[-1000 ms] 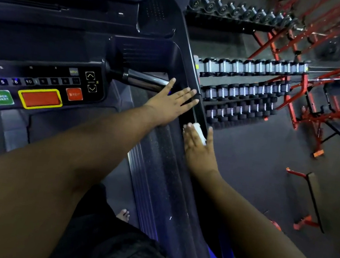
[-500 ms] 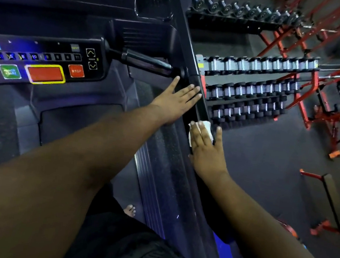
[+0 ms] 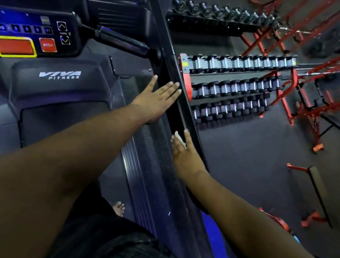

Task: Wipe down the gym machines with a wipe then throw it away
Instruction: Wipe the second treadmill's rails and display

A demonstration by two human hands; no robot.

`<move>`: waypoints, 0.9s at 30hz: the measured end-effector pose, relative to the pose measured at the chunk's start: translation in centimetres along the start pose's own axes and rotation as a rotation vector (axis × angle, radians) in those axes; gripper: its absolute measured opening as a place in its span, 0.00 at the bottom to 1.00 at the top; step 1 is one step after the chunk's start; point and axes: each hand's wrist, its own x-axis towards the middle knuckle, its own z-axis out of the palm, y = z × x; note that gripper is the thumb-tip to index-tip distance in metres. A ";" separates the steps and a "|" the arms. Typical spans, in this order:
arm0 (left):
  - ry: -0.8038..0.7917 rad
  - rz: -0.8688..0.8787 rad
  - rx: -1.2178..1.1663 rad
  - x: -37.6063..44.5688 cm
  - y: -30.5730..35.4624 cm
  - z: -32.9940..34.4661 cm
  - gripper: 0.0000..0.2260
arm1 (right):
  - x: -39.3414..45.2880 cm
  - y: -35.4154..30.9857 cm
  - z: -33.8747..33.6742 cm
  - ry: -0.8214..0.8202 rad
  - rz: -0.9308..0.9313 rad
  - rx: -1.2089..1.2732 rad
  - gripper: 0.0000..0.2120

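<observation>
Fingers (image 3: 181,140) of the right hand (image 3: 185,156) lie straight and flat on a white wipe (image 3: 179,139), pressing it against the dark side rail (image 3: 173,71) of a treadmill; only a small corner of the wipe shows past the fingertips, so nothing is curled around it or pinched. Just ahead and to the inside, the left hand (image 3: 159,99) rests open, palm down, fingers spread against the same rail and holding nothing. The rail's long axis runs from the person's body up and away toward the console (image 3: 26,34), and the wipe sits on it directly under the right hand, which is plainly the nearer one. Any further pass would likely have to follow that axis, forward toward the left hand or back toward the body. Beside the rail lie the ribbed foot strip (image 3: 137,180) and the belt cover marked Viva Fitness. Beyond the machine, on the gym floor, stand a dumbbell rack (image 3: 232,87) and red frames (image 3: 313,67). No bin is in view, so disposal looks some way off.
</observation>
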 end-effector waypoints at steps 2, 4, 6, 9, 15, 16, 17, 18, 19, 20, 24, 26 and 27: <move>0.020 -0.007 -0.007 -0.6 0.7 0.5 0.45 | -1.7 -1.9 1.0 -0.047 -0.096 -0.059 0.32; 0.032 -0.005 -0.002 -1.3 1.8 0.8 0.47 | -2.5 -2.2 1.2 -0.062 -0.125 -0.076 0.32; 0.033 0.005 -0.001 -2.0 2.8 0.8 0.48 | -2.3 -1.1 0.7 -0.025 -0.052 -0.075 0.33; 0.014 0.025 0.009 -2.9 3.9 0.6 0.49 | -2.1 0.5 0.5 0.060 0.160 0.171 0.36; 0.008 0.058 -0.048 -4.3 6.1 0.7 0.48 | -9.0 -5.3 4.4 0.244 0.438 0.783 0.45; 0.013 0.066 -0.052 -4.5 6.6 0.8 0.48 | -9.6 -5.8 4.9 0.249 0.445 0.818 0.45; 0.011 0.077 -0.053 -4.6 7.0 0.8 0.48 | -9.6 -5.7 5.2 0.250 0.444 0.833 0.46; 0.008 0.085 -0.056 -4.7 7.5 0.7 0.48 | -9.3 -5.3 5.2 0.252 0.445 0.841 0.47; 0.010 0.086 -0.060 -4.7 7.8 0.6 0.48 | -8.6 -4.7 5.1 0.250 0.441 0.841 0.48; 0.014 0.086 -0.061 -4.7 8.0 0.4 0.47 | -7.8 -4.1 4.8 0.246 0.436 0.817 0.48; 0.008 0.100 -0.046 -4.7 7.9 0.4 0.47 | -5.3 -2.9 3.1 0.119 0.305 0.423 0.40; 0.019 0.110 -0.056 -4.8 7.8 1.0 0.49 | -5.5 -3.8 2.7 0.022 0.231 0.215 0.40; 0.027 0.109 -0.058 -4.9 7.8 1.2 0.50 | -5.9 -4.4 2.9 -0.012 0.178 0.139 0.41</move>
